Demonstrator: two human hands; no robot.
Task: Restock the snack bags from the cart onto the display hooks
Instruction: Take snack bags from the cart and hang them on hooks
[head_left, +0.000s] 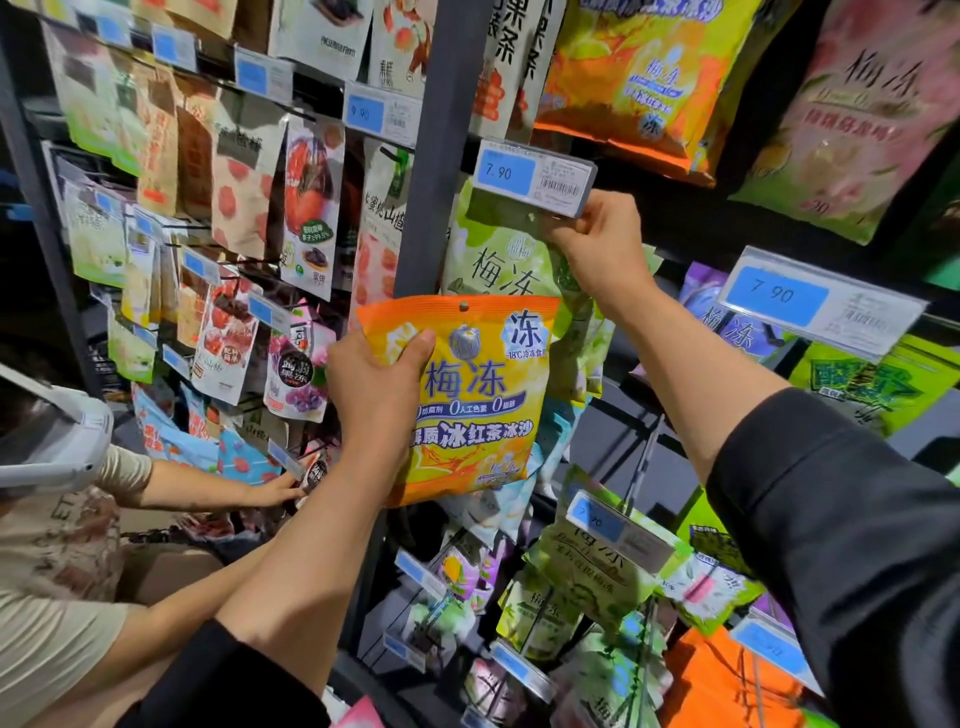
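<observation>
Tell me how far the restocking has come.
Done: many hooks already carry bags. In hand: the left hand grips an orange-yellow snack bag, not yet hung; the right hand pinches the 7.90 price tag above the green bags. Left: hanging it; the cart is out of view.

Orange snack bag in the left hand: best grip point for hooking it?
Keep the left hand on the orange bag at its left edge, from the left side. The hang hole sits top centre, so that grip leaves it clear.

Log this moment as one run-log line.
left hand: grips orange snack bag | right hand: holds price tag above green bags | orange bag: not yet on hook
</observation>
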